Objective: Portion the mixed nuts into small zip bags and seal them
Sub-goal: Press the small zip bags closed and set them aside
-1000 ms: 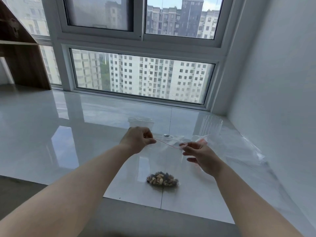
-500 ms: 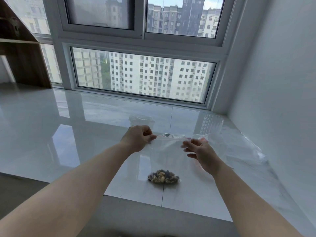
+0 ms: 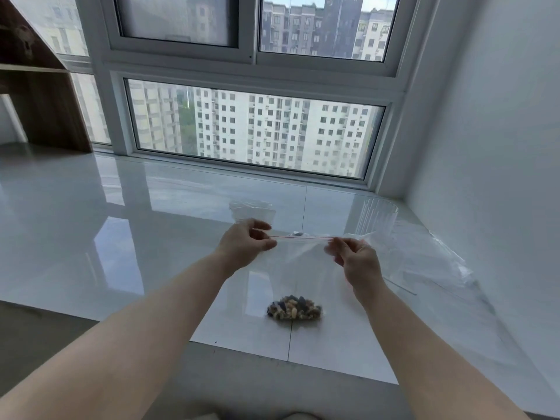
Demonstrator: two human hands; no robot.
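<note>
Both hands are up in front of the window, holding a clear zip bag (image 3: 298,268) by its top edge. The left hand (image 3: 245,242) pinches the left end of the red zip strip (image 3: 300,237) between thumb and curled fingers, and the right hand (image 3: 354,259) pinches the right end the same way, fingers curled in on the plastic. The strip runs straight and taut between them, pretty much level.

The bag hangs down from the strip, and the mixed nuts (image 3: 294,308) sit in a small clump at the very bottom of it, right over the seam between two glossy white tiles of the sill (image 3: 121,237) (it's a wide tiled window ledge, not really a desk). Can't tell if the bottom of the bag is actually touching the tiles or just hanging above them, and I can't tell if the zip is pressed closed either.

Behind the hands there's more clear plastic: a clear ribbed cup (image 3: 377,221) standing to the right near the wall, a small flat clear bag (image 3: 253,209) lying behind the left hand, and a crumpled sheet of loose plastic (image 3: 439,268) along the right wall. A wooden shelf unit (image 3: 45,95) stands at the far left.
</note>
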